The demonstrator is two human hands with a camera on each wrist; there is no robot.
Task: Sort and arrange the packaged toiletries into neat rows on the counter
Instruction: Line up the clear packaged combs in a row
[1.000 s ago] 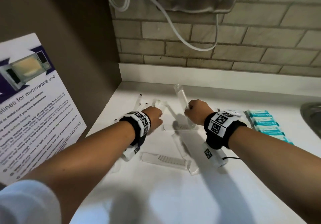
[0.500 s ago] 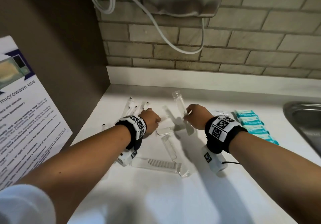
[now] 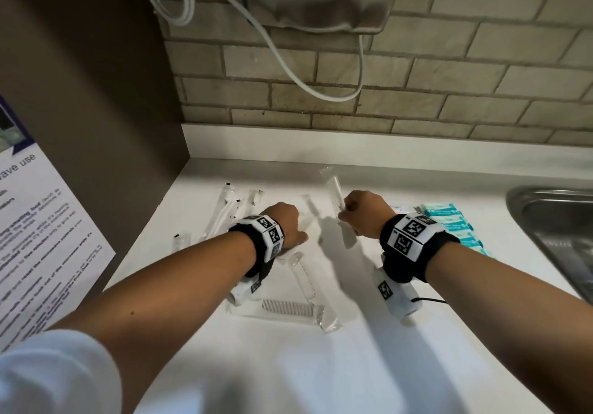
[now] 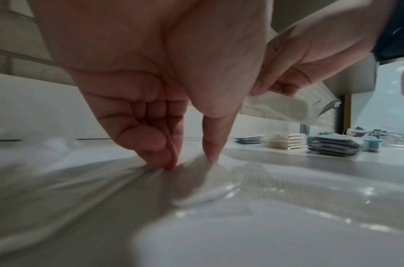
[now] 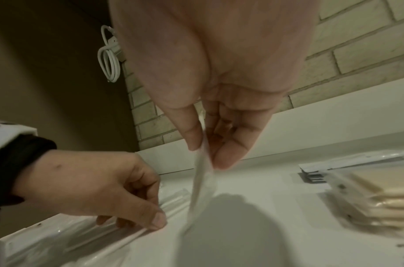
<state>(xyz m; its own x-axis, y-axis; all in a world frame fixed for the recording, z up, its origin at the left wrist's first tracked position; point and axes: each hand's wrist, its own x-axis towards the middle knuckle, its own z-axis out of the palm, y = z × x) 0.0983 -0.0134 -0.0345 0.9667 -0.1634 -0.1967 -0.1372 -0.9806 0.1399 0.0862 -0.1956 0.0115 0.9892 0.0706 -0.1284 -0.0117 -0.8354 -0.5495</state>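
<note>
My right hand [image 3: 345,213] pinches a clear-wrapped comb [image 3: 333,189] and holds it tilted up off the white counter [image 3: 369,365]. In the right wrist view the thumb and fingers [image 5: 228,159] pinch the comb's wrapper [image 5: 202,180], which hangs down. My left hand [image 3: 298,234] is low on the counter, where its thumb and fingertips [image 4: 166,159] pinch a clear packet [image 4: 205,182] lying flat. Two more wrapped combs [image 3: 288,307] lie near my left wrist. Wrapped toothbrushes [image 3: 224,211] lie at the back left.
Teal packets [image 3: 449,221] sit in a row right of my right wrist, with a stack of beige packets [image 5: 379,195] and dark sachets beside them. A steel sink [image 3: 558,230] is at the far right. A brick wall and a white cable [image 3: 288,70] stand behind, a poster [image 3: 38,237] to the left.
My left hand has come down from the toothbrush packets onto the clear packet beside them. My right hand keeps the wrapped comb raised, shifted slightly.
</note>
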